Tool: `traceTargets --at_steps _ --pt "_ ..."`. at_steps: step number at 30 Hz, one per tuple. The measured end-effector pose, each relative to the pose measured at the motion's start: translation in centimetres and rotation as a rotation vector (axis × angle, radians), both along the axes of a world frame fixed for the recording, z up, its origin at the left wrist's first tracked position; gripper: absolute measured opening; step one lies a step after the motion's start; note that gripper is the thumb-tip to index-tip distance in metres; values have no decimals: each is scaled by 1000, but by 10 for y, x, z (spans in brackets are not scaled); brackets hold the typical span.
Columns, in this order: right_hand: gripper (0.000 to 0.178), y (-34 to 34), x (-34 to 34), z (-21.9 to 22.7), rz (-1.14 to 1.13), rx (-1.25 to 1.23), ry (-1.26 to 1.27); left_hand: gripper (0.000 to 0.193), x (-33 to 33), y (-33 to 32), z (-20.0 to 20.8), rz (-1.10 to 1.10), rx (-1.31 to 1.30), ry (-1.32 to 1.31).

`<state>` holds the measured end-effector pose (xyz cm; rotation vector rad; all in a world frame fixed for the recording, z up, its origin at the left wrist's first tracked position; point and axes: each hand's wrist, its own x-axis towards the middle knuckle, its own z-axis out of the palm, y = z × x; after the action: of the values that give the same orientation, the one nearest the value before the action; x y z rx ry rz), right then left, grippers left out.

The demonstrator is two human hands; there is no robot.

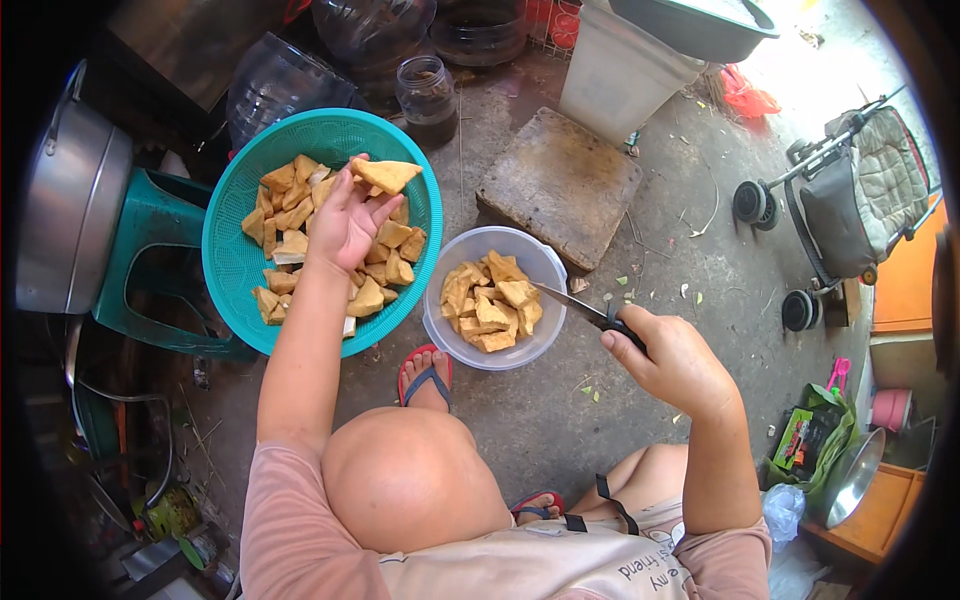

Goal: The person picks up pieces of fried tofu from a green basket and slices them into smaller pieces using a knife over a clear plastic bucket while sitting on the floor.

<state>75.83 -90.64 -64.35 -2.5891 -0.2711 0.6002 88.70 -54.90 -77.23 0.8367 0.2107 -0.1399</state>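
Observation:
My left hand [348,222] is closed on a triangular piece of fried tofu [390,176], lifted over a round teal colander [222,270]. Several more golden tofu pieces lie in the colander, some showing pale sides. A knife [585,311] with a black handle is gripped in my right hand [676,362]. Its blade points left, with the tip by the rim of a clear plastic tub [450,338]. Inside that tub sits a heap of tofu pieces [490,300]. Whether the tip touches the rim I cannot tell.
A low wooden block [560,185] stands beyond the tub. At the left, a metal pot [75,200] rests on a green stool [150,260]. A jar [427,100] of dark liquid is behind the colander. A stroller [860,190] stands far right, and a grey bin [625,75] at the back.

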Motion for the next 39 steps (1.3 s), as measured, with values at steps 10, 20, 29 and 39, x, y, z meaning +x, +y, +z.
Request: traceTargets --at_steps 10,20,29,39 --pt "33 45 22 21 130 75 -178 48 -72 -30 37 -348 100 -129" --pt "30 67 18 20 195 -53 -249 43 -95 -44 49 -394 250 -181" --pt "27 58 14 19 242 -131 -217 39 -94 -48 44 -373 267 -162" --pt "29 19 1 21 155 -123 -115 45 -88 -51 22 -414 861 -273"
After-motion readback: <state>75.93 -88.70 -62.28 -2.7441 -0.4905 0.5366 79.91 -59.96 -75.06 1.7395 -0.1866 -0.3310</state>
